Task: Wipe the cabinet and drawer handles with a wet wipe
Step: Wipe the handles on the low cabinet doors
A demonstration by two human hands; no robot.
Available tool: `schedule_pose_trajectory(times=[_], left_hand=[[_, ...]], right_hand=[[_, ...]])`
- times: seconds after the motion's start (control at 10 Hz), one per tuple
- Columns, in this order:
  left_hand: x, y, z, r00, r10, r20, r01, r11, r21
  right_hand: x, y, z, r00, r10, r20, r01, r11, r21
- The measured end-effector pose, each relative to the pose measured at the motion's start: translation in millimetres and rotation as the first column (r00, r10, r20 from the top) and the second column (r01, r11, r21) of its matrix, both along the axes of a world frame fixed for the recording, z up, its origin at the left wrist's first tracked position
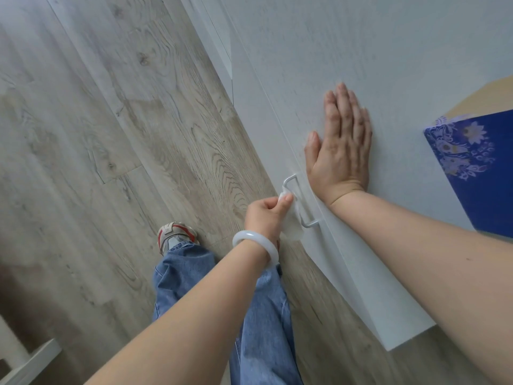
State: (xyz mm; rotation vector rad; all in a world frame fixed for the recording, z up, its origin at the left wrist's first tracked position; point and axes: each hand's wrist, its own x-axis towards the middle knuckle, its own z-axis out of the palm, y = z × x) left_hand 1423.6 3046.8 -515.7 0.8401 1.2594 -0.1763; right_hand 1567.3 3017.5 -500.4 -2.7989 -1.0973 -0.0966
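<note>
The white wet wipe (290, 218) is wrapped over the slim metal handle (301, 202) on the white cabinet front (347, 273), low near the wooden floor (111, 134). The left hand (268, 215), a pale bangle (255, 245) on its wrist, pinches the wipe against the bar; how much of the bar its fingers enclose is hard to see. The right hand (340, 151) lies flat, fingers straight and together, on the cabinet's white top (388, 65), just beside the handle. A blue floral box (472, 168) sits farther right.

Left hand (268, 215) pinches a wet wipe (291, 226) around the white wire handle (301, 202), while the right hand (340, 151) lies flat on the cabinet door (388, 65) just beside it.
</note>
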Motion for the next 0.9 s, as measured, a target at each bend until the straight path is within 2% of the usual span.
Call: schedule_pose_trajectory(times=[0.1,0.3,0.4,0.6,0.7,0.9], left_hand=[[6.6,6.8,-1.0,0.999,-0.041,-0.006,0.041,0.995,0.090],[17.5,5.8,-0.6,0.999,0.041,0.002,-0.041,0.989,0.141],[9.3,-20.8,0.7,0.993,0.118,-0.031,-0.116,0.991,0.066],[-1.7,-64.0,11.6,0.991,0.095,-0.091,-0.103,0.991,-0.088],[2.3,-67.8,15.0,0.976,0.195,-0.100,-0.210,0.961,-0.179],[9.9,-64.0,16.9,0.970,0.192,-0.146,-0.216,0.962,-0.170]], right_hand=[[-0.4,0.1,-0.2,1.000,0.000,0.000,0.000,1.000,-0.001],[0.4,-0.2,0.0,1.000,0.001,0.011,-0.001,1.000,0.011],[0.4,0.4,0.1,1.000,0.003,0.016,-0.003,1.000,0.021],[-0.1,-0.5,0.4,1.000,-0.002,0.012,0.002,1.000,0.018],[-0.1,-0.1,0.1,1.000,-0.002,0.013,0.001,1.000,0.011],[0.0,0.1,0.0,1.000,-0.005,0.011,0.005,1.000,0.007]])
